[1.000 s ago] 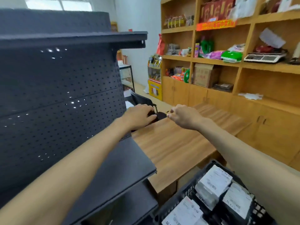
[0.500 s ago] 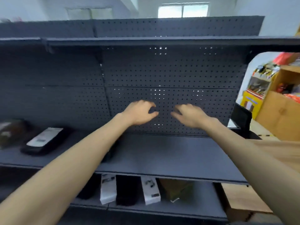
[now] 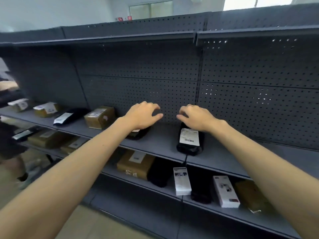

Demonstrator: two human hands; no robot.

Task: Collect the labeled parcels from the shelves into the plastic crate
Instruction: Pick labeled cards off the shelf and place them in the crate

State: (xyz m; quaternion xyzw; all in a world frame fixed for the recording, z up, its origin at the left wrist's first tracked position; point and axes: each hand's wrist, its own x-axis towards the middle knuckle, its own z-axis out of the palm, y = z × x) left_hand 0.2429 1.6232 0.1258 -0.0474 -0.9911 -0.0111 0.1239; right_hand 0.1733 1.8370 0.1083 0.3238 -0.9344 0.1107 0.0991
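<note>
— Hands?
— Apart and empty: left hand (image 3: 141, 116) and right hand (image 3: 196, 118) hover over the middle shelf (image 3: 160, 141), fingers loosely curled.
— Parcel?
— The black labelled parcel (image 3: 189, 139) lies just under the right hand. Clasp its long sides; it probably sags. The crate is out of view.

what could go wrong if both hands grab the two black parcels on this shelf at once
The black soft parcel with the white label lies near the grey metal shelf's front edge; a loose grab by the right hand might nudge it off.
The other black parcel is mostly hidden under the left hand, so that grip would be half blind.
The plastic crate is out of view, so loading it means turning away.
</note>
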